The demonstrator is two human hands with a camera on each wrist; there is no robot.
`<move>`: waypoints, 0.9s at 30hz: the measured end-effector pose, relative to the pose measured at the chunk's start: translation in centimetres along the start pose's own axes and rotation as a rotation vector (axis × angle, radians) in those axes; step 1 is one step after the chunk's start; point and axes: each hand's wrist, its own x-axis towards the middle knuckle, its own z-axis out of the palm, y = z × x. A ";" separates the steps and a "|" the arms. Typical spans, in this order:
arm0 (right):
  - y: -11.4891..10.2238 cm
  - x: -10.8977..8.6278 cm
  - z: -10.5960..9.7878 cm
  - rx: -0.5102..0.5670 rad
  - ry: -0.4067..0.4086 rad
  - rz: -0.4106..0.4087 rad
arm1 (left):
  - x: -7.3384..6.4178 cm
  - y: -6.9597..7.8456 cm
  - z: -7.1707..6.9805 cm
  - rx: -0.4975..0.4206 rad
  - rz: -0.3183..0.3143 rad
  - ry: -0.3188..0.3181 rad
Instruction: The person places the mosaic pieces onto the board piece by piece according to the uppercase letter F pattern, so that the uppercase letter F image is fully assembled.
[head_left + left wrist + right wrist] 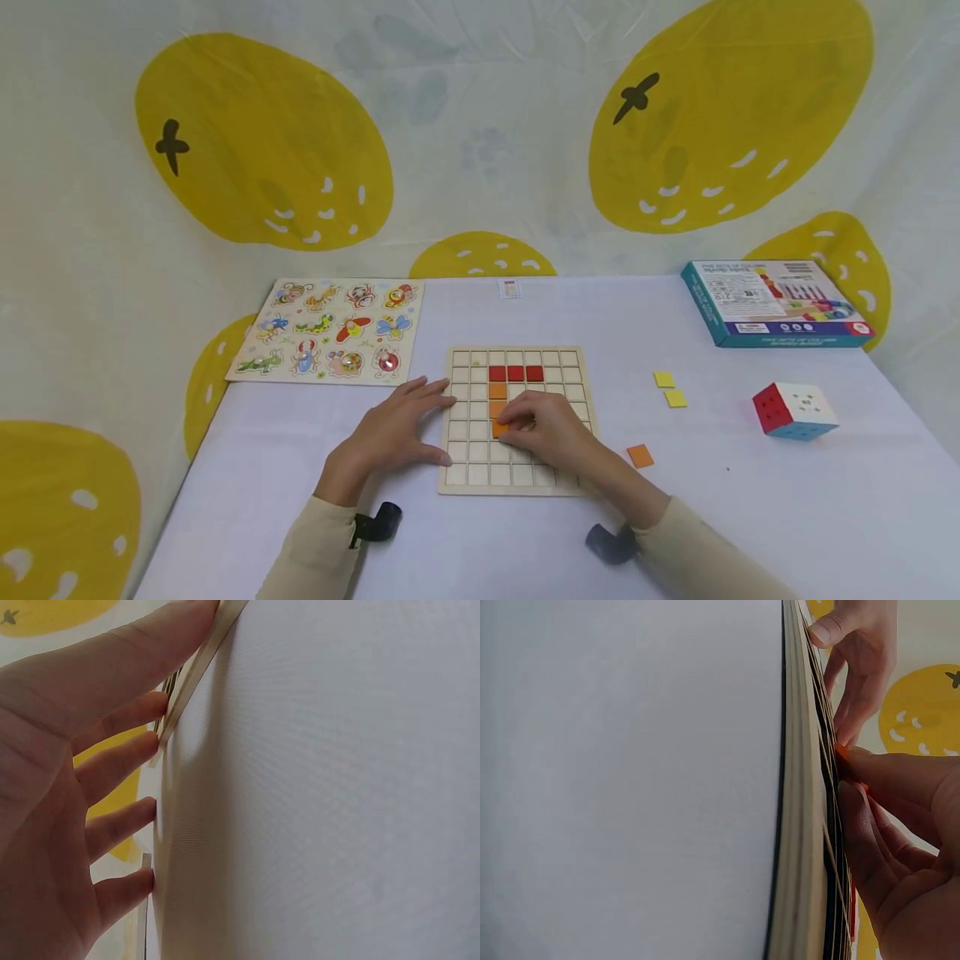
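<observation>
Behind the white table [525,546] hangs a pale cloth [487,108], on which large yellow shapes are printed. The right hand [555,429] has thumb and forefinger closed together on one orange tile [499,430], so the gap between them is only as wide as this small piece. This tile is at the third column of the wooden grid board [517,492], in the fifth row from the top (whether it lies fully flat in its cell, I cannot tell). Directly above it, two other orange tiles [497,400] fill the same column, and over them begins a row of three red tiles [515,373]. The left hand [390,429] holds nothing; its fingers are spread and it touches the left edge of the board.

Near the right forearm lies a loose orange tile [640,456], and farther back are two yellow tiles [663,379]. More to the right stands a colour cube [795,412], with a flat box [780,304] behind it. At the far left rests an insect puzzle [330,342], beyond the left hand.
</observation>
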 end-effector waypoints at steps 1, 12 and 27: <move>0.0 0.1 0.0 -0.003 -0.001 -0.002 | 0.0 0.0 0.0 0.000 0.000 -0.001; -0.1 0.4 0.2 -0.045 -0.017 -0.002 | 0.0 0.2 -0.2 -0.005 0.003 -0.005; -0.3 0.4 0.3 -0.029 -0.025 0.008 | -0.1 0.2 -0.3 0.001 0.004 -0.010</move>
